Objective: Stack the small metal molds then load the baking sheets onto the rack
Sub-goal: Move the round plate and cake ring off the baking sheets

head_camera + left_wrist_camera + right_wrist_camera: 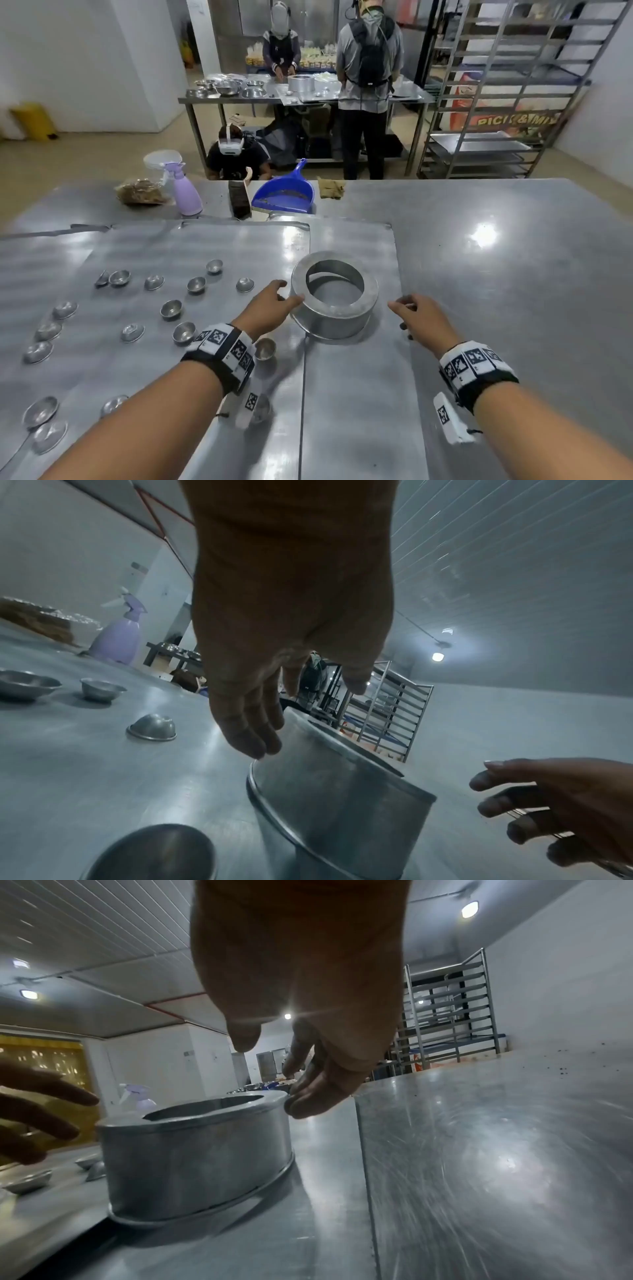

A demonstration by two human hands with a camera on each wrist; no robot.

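Observation:
Several small metal molds (171,308) lie scattered, some upright and some upside down, on a flat baking sheet (205,246) at the left of the steel table. One mold (265,348) sits just under my left wrist. A large metal ring mold (334,294) stands on a second sheet (349,377) in the middle. My left hand (286,294) spreads relaxed fingers against the ring's left wall (342,791). To the ring's right my right hand (406,308) hovers with loose fingers, holding nothing and apart from the ring. The rack (479,150) stands beyond the table at the back right.
Along the table's far edge stand a lilac spray bottle (186,192), a brush (239,198), a blue dustpan (284,195), a rag (330,188) and a bag of brown stuff (140,193). A person (236,150) crouches behind it. Two more people work at a farther table (308,96).

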